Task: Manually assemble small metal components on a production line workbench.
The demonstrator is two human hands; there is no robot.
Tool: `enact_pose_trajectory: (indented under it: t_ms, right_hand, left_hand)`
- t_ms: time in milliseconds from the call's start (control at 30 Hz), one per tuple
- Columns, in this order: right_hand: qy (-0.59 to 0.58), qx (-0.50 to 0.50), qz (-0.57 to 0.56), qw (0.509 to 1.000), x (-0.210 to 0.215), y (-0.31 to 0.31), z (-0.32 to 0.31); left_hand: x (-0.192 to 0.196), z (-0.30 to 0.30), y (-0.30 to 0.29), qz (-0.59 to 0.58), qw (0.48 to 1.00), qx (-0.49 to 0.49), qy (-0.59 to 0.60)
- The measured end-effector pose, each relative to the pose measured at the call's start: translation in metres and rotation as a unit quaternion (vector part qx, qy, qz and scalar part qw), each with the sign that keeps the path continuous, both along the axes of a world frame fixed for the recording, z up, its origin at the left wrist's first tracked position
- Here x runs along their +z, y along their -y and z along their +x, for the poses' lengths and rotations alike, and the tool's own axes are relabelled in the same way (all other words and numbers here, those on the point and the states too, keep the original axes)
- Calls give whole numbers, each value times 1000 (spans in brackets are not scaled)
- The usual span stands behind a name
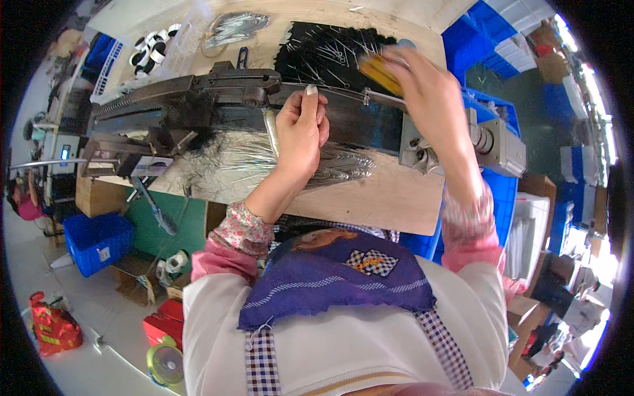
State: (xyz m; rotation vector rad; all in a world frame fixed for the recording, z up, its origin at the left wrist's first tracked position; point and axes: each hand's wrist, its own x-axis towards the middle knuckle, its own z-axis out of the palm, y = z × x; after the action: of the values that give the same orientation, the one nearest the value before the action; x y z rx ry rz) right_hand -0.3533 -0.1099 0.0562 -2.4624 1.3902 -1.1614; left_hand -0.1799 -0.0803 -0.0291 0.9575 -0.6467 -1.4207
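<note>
My left hand [302, 129] is closed over the dark machine bed, thumb on top. It pinches what looks like a thin metal wire [340, 89], which runs right toward a small metal fitting [366, 97]. Above the right end of the bed, my right hand [426, 89] is smeared by motion. Its fingers are round a yellow object [380, 74], too blurred to tell its kind. Just beyond lies a black bristly pad [297, 49] strewn with thin looped wires [340, 56]. A pile of wires [343, 168] lies on the near side of the bed.
The long dark metal machine [178, 99] crosses the wooden table [389, 198], with a grey metal head [498, 146] at right. Farther back are a bundle of wires [236, 30] and black-and-white spools [153, 51]. Blue crates [99, 241] stand at both sides.
</note>
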Motion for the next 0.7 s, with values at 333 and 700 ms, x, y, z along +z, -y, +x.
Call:
enact_pose_trajectory:
  t_ms: [333, 700]
  right_hand:
    - [-28, 198, 236, 951, -23, 46, 31]
    - [-98, 131, 231, 959, -8, 61, 29]
  left_hand:
    - [2, -2, -1, 44, 998, -9, -34]
    - [15, 6, 6, -11, 950, -157, -268]
